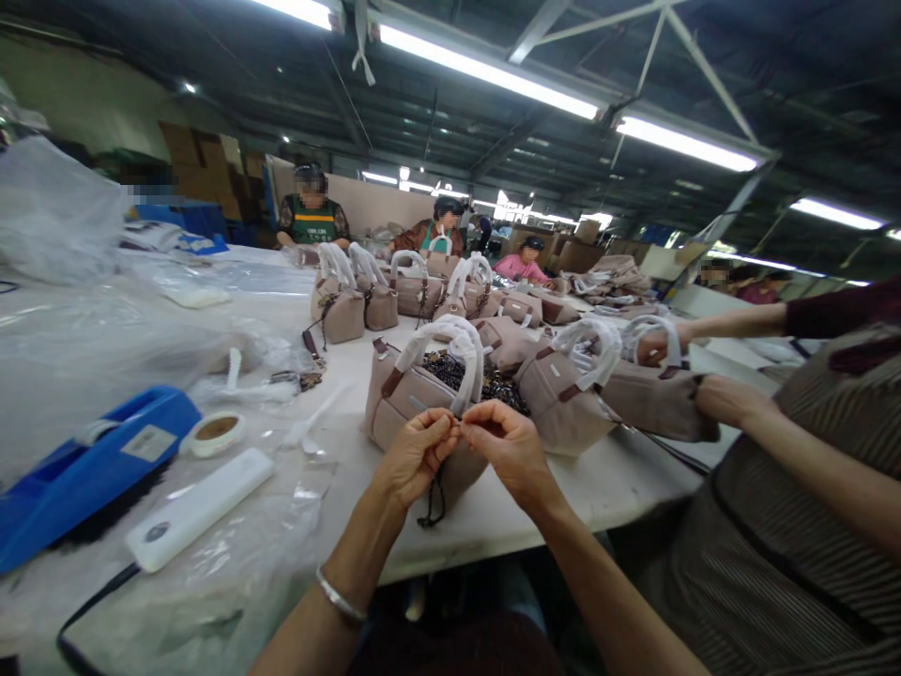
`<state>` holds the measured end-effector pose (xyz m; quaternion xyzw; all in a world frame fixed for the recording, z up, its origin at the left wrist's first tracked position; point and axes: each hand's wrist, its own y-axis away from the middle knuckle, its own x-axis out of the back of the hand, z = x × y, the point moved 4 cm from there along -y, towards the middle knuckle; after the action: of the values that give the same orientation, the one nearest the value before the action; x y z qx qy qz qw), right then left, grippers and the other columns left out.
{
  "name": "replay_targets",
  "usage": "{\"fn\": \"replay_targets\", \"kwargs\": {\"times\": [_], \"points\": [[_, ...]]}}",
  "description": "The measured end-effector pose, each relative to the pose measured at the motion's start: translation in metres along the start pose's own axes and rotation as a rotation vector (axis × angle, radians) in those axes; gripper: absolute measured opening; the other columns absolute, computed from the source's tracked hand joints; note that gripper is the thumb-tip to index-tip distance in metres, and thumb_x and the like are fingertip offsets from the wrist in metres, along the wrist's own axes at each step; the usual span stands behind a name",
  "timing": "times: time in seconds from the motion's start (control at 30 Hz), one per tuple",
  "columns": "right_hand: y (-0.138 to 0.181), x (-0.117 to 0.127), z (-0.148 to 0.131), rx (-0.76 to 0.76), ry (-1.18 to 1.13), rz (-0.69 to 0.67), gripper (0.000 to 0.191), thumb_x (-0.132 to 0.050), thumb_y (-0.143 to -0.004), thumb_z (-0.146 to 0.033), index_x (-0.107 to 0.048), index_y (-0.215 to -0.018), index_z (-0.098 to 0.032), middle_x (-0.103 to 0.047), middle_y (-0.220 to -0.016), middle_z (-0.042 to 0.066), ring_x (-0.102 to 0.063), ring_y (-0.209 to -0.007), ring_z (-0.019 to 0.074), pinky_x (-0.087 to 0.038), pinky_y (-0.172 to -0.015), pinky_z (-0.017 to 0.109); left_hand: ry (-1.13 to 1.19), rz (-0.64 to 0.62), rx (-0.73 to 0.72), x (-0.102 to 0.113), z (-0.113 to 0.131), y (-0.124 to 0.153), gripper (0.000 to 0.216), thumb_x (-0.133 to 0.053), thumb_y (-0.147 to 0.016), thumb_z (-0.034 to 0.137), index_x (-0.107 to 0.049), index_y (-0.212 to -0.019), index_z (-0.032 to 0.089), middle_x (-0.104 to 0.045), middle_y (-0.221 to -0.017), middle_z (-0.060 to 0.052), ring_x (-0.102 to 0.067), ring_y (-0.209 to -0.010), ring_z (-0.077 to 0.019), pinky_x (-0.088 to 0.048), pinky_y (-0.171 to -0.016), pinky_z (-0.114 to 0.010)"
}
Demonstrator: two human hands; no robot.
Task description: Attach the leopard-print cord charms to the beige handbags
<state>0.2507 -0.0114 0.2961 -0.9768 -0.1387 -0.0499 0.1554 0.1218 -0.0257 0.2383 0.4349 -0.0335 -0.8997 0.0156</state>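
my left hand (420, 455) has thumb and forefinger pinched together, with a dark strand (435, 499) gripped there and dangling below. my right hand (508, 455) comes in almost tip to tip with it, thumb and forefinger curled to the same spot; i cannot tell whether they grip the strand too. both are just in front of a taupe handbag (389, 404), which stands upright near the table's edge, its handles (415, 349) wrapped in white. dark chains (512, 392) are heaped by those handles, though i can't tell if they lie inside the bag or behind it. a silver bracelet (339, 596) circles my left wrist.

to my left on the white table (619, 483) are a blue tape dispenser (105, 474), a tape roll (213, 433) lying flat, and a long white device (204, 507) with a black cord (99, 601). at my right, a co-worker in a striped garment (795, 507) has both hands at another taupe handbag (644, 399). more wrapped-handled bags (343, 314) stand further across, with people seated beyond them.
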Motion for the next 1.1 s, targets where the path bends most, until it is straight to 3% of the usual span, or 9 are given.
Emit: {"fn": "replay_targets", "kwargs": {"times": [0.27,0.63,0.77,0.93,1.1], "points": [[0.005,-0.013,-0.010,0.111,0.186,0.059,0.004,-0.064,-0.075,-0.023,-0.061,-0.073,-0.022,-0.064,-0.067,-0.002,-0.058,-0.059,0.0135,-0.047,-0.058,0.024,0.067,-0.080,0.015,0.000,-0.003,0.001,0.034,-0.090,-0.056,0.024,-0.066,-0.076,0.011,-0.055,-0.059,0.005,-0.051,-0.052,-0.0031,-0.047,-0.054,-0.012],[0.005,-0.018,-0.004,0.138,0.257,0.180,0.010,-0.065,-0.075,-0.025,-0.056,-0.070,-0.022,-0.060,-0.064,-0.003,-0.055,-0.056,0.0135,-0.044,-0.055,0.025,0.059,-0.009,-0.081,-0.005,-0.003,0.007,0.031,-0.089,-0.057,0.025,-0.065,-0.071,0.012,-0.057,-0.060,0.004,-0.051,-0.053,-0.0032,-0.045,-0.052,-0.011],[0.003,-0.015,0.001,0.077,0.175,0.182,0.013,-0.067,-0.074,-0.026,-0.056,-0.070,-0.021,-0.059,-0.064,-0.003,-0.055,-0.059,0.0136,-0.044,-0.056,0.025,-0.022,0.040,-0.151,-0.004,-0.001,0.008,0.031,-0.086,-0.060,0.029,-0.067,-0.077,0.011,-0.062,-0.064,0.002,-0.054,-0.054,-0.0037,-0.046,-0.053,-0.012],[-0.001,-0.015,0.008,-0.065,-0.035,0.029,0.016,-0.070,-0.073,-0.028,-0.057,-0.071,-0.019,-0.060,-0.065,-0.003,-0.058,-0.062,0.0137,-0.046,-0.059,0.025,-0.145,0.084,-0.236,-0.004,0.003,0.007,0.033,-0.085,-0.061,0.035,-0.065,-0.072,0.011,-0.057,-0.054,0.004,-0.050,-0.047,-0.0038,-0.040,-0.047,-0.013],[0.000,-0.015,0.011,-0.095,-0.128,0.070,0.019,-0.072,-0.070,-0.026,-0.053,-0.068,-0.020,-0.057,-0.058,-0.006,-0.055,-0.055,0.0114,-0.044,-0.054,0.023,-0.186,0.095,-0.277,-0.010,0.000,0.008,0.032,-0.081,-0.066,0.036,-0.061,-0.073,0.012,-0.053,-0.053,0.006,-0.044,-0.044,-0.0028,-0.032,-0.043,-0.013]]}}
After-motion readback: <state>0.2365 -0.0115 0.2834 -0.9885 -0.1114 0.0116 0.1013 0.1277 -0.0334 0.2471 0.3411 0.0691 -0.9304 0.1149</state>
